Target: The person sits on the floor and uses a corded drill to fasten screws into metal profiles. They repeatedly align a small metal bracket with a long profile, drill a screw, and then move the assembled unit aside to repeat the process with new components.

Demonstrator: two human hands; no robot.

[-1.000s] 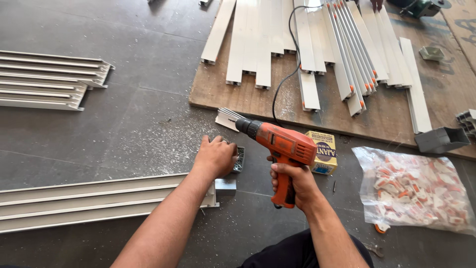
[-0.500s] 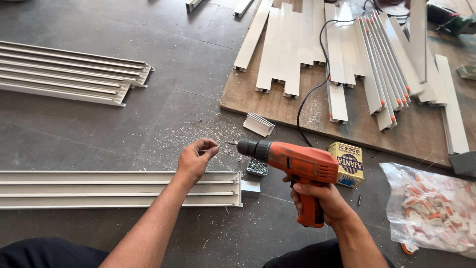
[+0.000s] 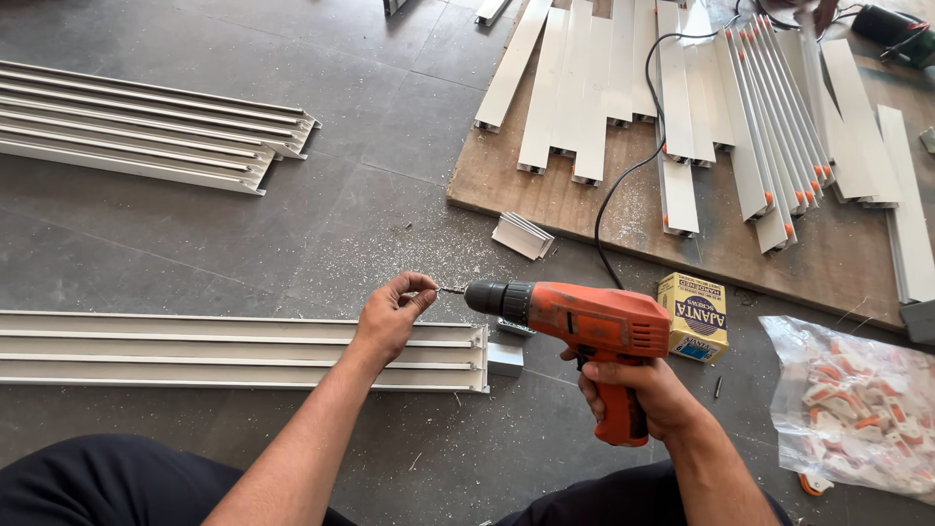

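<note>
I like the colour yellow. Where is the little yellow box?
In the head view, the yellow box sits on the grey floor right of centre, just behind the orange drill, beside the plastic bag.

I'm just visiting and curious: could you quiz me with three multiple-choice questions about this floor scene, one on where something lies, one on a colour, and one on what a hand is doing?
1. Where does the yellow box lie?
A. on the floor just beyond the drill
B. on the wooden board
C. inside the plastic bag

2. What colour is the drill body?
A. blue
B. orange-red
C. green

3. What is the left hand doing?
A. lying flat on the floor
B. gripping the drill's cord
C. pinching a small screw at the drill's tip

Answers:
1. A, the box sits on the grey floor beside the drill, short of the board's edge.
2. B, its casing is orange-red with a black chuck.
3. C, thumb and finger meet on the screw at the bit, while the right hand grips the handle.
</note>
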